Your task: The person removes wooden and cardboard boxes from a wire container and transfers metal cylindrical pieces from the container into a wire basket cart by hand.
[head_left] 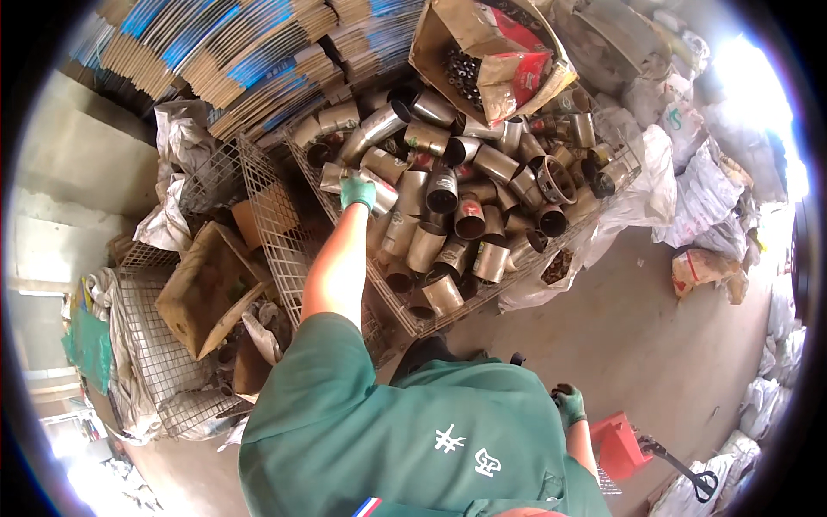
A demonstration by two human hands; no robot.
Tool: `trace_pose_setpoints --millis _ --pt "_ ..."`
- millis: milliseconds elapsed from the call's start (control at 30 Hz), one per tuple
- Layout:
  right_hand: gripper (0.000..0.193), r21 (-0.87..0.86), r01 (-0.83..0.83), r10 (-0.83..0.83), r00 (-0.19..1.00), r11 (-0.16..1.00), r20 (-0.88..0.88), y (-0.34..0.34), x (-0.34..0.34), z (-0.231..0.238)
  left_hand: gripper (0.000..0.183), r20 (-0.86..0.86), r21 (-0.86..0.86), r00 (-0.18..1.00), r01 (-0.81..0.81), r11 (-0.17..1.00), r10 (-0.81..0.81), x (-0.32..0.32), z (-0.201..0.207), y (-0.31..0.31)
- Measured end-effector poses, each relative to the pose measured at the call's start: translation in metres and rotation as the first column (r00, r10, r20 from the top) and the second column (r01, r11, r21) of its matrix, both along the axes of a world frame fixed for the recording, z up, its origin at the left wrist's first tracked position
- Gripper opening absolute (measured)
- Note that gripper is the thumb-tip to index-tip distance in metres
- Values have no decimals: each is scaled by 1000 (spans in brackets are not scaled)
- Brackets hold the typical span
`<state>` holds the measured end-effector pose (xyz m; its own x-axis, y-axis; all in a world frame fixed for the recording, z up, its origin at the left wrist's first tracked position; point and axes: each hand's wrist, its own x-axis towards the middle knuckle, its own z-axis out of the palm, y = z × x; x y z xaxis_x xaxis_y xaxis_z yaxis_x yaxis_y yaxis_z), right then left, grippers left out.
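Green shirt closest to camera. My gloved left hand is curled closed around a metal tube at the left side of the tube pile, wire basket. Gloved right hand low, well apart; can't tell its grip or contents.

cardboard stacks: cut off at top; right fingers: hold unclear

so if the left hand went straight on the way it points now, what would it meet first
The tube right at the left hand; just beyond, probably the bent pipe, though depth is hard to judge from this one view.
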<state>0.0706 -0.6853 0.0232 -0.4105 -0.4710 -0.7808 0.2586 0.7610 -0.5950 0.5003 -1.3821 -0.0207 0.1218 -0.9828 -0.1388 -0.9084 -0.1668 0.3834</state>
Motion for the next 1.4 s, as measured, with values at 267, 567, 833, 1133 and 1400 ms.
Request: trace_pose_setpoints --millis 267,567,833,1133,1400 --pt "48 -153 -429 352 862 891 -366 -195 23 43 18 -51 -344 937 308 887 -345 -33 49 106" --pt "119 -414 -541 512 838 732 -189 -364 105 126 13 -719 -29 433 763 646 -544 -136 157 208" --pt "66 -441 225 -34 916 869 399 -260 73 71 22 -208 226 955 255 940 -209 -44 86 2" --pt "90 -157 838 -575 482 522 661 -114 67 86 59 244 187 969 -90 978 43 8 51 -80" --pt "83 -172 907 -525 368 383 767 -62 70 65 46 57 -57 997 -48 997 52 -26 70 -14"
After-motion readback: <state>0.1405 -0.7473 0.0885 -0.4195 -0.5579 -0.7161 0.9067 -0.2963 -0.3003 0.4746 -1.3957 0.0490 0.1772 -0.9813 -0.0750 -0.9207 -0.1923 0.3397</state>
